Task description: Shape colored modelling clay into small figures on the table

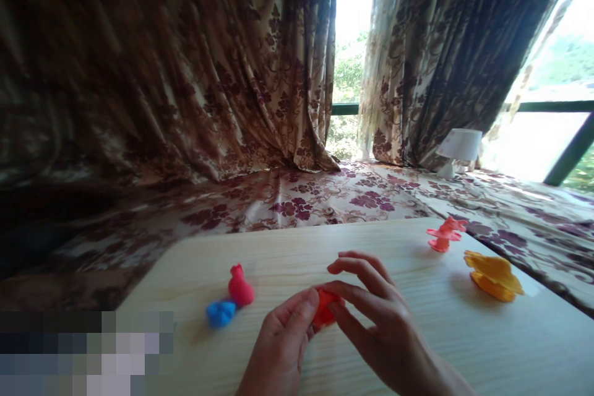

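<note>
Held over the middle of the table [297,253], on the side toward its near edge: a small orange-red piece [326,310], half hidden between two bare hands. At the left hand [284,333], thumb and forefinger pinching the piece from the left, the other fingers curled and partly out of sight. At the right hand [384,312], thumb and forefinger pinching the opposite side, the remaining fingers raised and spread apart. With too strong pressing from both sides, possibly a flattened or torn piece, if really soft like clay, as judged by look only. With a loosened pinch, possibly a drop onto the hard, smooth-looking wood grain, and a dent. Toward the left edge, a rounded pink-red figure [240,288] with narrow top, and just beside it a lumpy blue piece [220,314]; perhaps knocked by a careless sweep of the left hand. Near the far right corner, a coral figure [444,236] with thin, flaring layers, likely easy to tip. Near the right edge, a yellow piece [494,277] with broad, wavy, leaf-like folds, probably easy to bend under a touch.
</note>
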{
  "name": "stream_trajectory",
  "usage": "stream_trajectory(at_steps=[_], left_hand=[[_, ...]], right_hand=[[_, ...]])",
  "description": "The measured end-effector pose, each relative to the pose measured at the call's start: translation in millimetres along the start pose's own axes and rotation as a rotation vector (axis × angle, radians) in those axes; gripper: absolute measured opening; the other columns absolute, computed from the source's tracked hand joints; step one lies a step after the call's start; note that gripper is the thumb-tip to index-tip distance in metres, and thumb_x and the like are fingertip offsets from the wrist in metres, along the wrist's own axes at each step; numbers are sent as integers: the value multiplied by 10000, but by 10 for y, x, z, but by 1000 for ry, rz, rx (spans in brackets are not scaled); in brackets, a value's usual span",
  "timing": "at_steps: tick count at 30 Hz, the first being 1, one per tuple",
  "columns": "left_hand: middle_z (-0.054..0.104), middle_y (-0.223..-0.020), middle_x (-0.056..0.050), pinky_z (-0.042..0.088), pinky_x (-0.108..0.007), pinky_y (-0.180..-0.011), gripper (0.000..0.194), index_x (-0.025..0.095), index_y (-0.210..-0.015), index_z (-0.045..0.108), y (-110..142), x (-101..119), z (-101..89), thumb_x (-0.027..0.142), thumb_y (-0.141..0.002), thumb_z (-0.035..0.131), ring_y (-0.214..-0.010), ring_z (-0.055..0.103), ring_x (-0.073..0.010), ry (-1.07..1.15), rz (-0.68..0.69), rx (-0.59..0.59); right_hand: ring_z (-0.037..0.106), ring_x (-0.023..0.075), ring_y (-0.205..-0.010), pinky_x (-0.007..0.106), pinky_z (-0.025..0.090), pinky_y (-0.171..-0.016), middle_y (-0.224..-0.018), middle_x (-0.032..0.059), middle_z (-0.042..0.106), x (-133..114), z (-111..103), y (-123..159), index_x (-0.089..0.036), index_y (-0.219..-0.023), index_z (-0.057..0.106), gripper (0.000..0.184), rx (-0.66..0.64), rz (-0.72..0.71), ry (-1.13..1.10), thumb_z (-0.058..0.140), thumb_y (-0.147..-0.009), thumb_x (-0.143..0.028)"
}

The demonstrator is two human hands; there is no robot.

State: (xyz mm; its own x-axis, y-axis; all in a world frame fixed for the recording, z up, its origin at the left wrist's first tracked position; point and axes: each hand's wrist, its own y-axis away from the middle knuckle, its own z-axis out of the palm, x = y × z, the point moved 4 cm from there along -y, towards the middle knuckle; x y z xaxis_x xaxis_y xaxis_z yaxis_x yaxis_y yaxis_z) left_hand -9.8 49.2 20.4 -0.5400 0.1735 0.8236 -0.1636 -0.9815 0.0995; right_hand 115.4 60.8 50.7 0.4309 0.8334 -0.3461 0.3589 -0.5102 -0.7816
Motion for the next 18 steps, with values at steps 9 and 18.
stream_trajectory(at_steps=[9,18], left_hand=[[734,-892,-62,416,-319,-832,231,193,-834,738,2,-29,-51,397,-752,666,-906,617,-212,-66,-14,44],[725,-952,-94,451,-333,-821,260,152,-858,734,-43,-80,-128,329,-667,732,-948,598,-220,156,-101,108]], right_hand=[[432,252,-1171,417,477,-915,-1095,74,573,-9,-4,-6,-250,-1052,633,278,-42,9,-11,554,-842,-85],[451,223,-1136,396,473,-920,-1131,70,570,2,-9,-26,-232,-1098,593,317,-2,27,-8,599,-816,-86]])
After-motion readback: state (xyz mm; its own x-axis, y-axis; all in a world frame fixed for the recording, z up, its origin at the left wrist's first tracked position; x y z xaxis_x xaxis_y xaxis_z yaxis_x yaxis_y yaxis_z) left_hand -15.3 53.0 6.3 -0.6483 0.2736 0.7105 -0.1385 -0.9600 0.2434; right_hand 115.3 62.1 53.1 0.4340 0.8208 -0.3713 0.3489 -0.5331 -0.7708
